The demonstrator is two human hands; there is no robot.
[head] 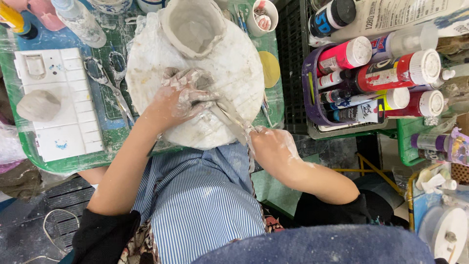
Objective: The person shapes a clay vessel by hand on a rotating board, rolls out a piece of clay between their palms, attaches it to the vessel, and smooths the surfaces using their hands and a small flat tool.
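right hand (274,146), near edge of round board (244,73): closed on clay strip (234,122) | left hand (183,98), mid-board: fingers curled, pressing strip's far end | clay pot (193,27), board's far edge, upright | clay lump (38,105) on white palette (73,122), table's left side | scissors (105,73) beside board

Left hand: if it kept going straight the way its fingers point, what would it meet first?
Probably the clay pot. The left hand lies on the round white board, fingers pointing up-frame toward the pot's near wall; only bare board lies between. Depth is uncertain.
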